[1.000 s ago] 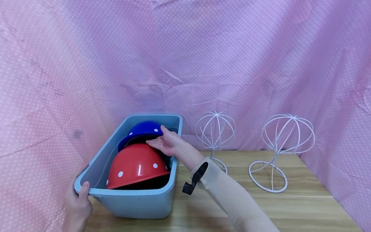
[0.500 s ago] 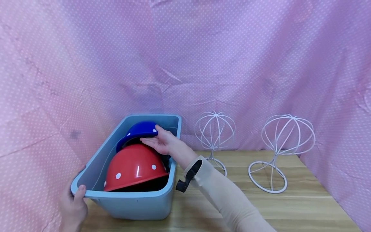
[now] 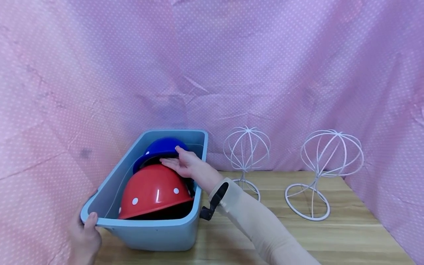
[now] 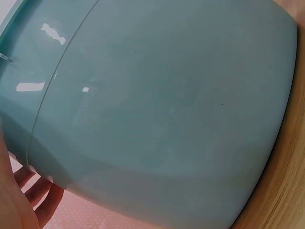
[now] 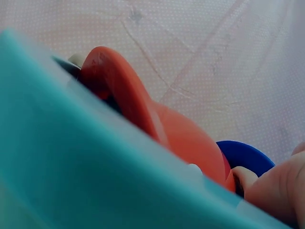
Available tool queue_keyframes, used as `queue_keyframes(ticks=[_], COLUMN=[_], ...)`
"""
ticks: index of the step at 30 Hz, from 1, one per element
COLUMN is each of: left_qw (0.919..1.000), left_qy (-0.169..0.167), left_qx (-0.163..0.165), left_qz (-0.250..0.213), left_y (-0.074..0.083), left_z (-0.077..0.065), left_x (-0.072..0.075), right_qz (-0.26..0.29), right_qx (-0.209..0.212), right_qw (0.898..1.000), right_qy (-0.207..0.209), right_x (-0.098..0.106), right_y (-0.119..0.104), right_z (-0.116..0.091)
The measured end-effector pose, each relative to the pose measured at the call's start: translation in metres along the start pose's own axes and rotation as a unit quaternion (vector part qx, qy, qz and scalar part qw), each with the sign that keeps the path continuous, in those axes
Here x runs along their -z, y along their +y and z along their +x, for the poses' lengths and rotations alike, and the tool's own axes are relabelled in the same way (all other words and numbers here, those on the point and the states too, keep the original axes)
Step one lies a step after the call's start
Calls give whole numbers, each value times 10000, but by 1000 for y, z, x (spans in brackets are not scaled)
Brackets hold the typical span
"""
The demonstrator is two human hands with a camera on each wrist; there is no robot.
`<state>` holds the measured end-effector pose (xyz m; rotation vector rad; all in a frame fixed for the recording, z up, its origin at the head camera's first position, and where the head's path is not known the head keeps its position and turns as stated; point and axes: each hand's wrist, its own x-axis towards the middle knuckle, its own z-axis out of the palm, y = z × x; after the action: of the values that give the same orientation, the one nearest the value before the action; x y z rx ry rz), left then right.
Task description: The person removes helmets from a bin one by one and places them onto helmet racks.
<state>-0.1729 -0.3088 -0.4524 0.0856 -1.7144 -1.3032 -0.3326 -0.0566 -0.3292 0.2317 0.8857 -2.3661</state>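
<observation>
A light blue plastic bin (image 3: 155, 235) stands on the table and holds two hard hats. The red hard hat (image 3: 150, 189), with white dots, lies tilted in its near part. Behind it is a blue hard hat (image 3: 162, 146), also dotted white, its underside dark. My right hand (image 3: 190, 163) reaches over the bin's right wall and pinches the blue hard hat's edge, thumb outside and fingers under it; the fingertips are partly in shadow. My left hand (image 3: 85, 235) grips the bin's near left corner, thumb over the rim; its other fingers (image 4: 47, 202) show along the outside.
Two white wire stands with round cage tops, a nearer-to-bin stand (image 3: 246, 151) and a farther right stand (image 3: 331, 154), occupy the wooden table (image 3: 351, 235). A pink dotted cloth (image 3: 281, 66) hangs behind and at the sides. A black strap (image 3: 218, 198) circles my right wrist.
My right hand has shifted slightly left along the blue hard hat's edge. The bin and my left hand sit a little farther left in view. The stands have barely shifted.
</observation>
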Motion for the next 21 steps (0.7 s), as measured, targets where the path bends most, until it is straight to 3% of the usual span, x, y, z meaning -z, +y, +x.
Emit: queue_keyframes(ticks=[11, 16, 21], left_qw=[9997, 9997, 9994], left_qy=[14, 41, 96], left_qx=[-43, 86, 9], left_qz=[-243, -206, -326], left_y=[-1, 0, -1], left_z=[1, 1, 1], left_x=[-5, -6, -5], right_qz=[549, 348, 287], right_qx=[-226, -282, -188], right_qw=[9976, 9977, 9984], right_qy=[-355, -499, -447], right_x=[3, 0, 0], right_y=[-4, -3, -2], right_z=[-2, -3, -9])
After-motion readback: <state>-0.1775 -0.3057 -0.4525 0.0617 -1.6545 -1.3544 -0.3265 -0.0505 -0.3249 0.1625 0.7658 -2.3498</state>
